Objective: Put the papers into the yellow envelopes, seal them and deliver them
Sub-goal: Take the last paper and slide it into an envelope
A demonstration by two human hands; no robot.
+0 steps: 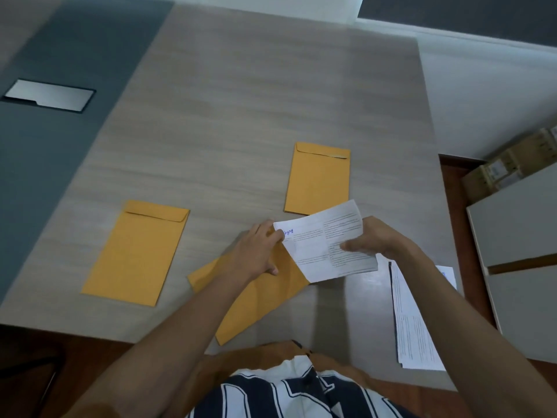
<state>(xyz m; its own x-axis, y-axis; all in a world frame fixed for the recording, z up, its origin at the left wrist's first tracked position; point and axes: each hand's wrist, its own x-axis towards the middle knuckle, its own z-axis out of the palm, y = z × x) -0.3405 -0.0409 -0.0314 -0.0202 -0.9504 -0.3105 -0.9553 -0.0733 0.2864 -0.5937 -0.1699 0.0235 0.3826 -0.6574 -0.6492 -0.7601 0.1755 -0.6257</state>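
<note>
we see left hand [256, 251] pinching flat yellow paper envelope [259, 300] mouth | right hand [373, 239] gripping folded white printed sheet [325, 242] at envelope's 1 o'clock

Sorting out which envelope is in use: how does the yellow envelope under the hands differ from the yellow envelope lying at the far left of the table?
The yellow envelope under the hands lies slanted and overhangs the near table edge; the far-left yellow envelope lies wholly on the wooden table. The first is held by the left hand while the right hand holds a folded printed paper at its mouth; the second is untouched, flap folded down. Both look alike in colour and size.
</note>
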